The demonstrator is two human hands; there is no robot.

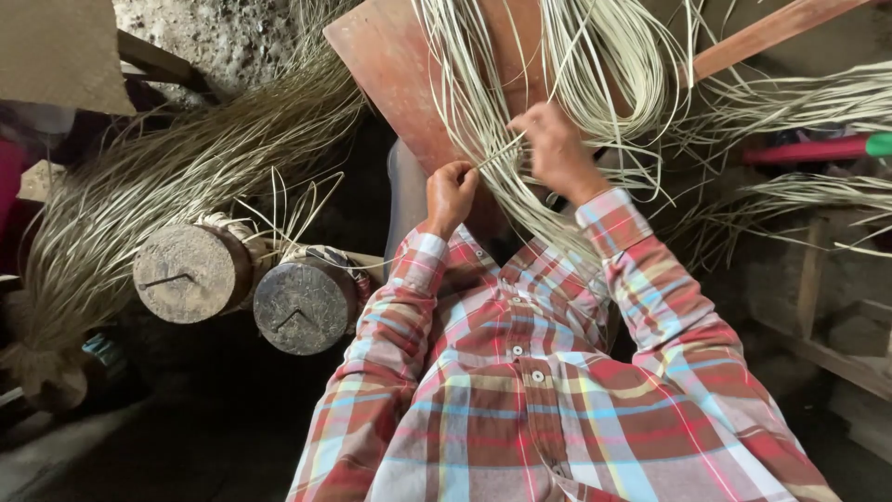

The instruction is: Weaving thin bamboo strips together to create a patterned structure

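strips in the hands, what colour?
Pale cream strips, head view.

I see a dim, dark floor (186, 446) below, a rough grey stone wall (232, 37) up top, two round log ends (190, 272) at left, and wooden shelving (827, 307) in shadow at right.

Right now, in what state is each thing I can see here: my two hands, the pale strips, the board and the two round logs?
left hand: closed in a fist on the pale strips
right hand: fingers pinched on one strip
pale strips: loose, long, draped over the board in curves
reddish board: tilted, partly covered by strips
two round logs: lying side by side, cut ends facing the camera
dry fibre bundle: fanned out, untouched
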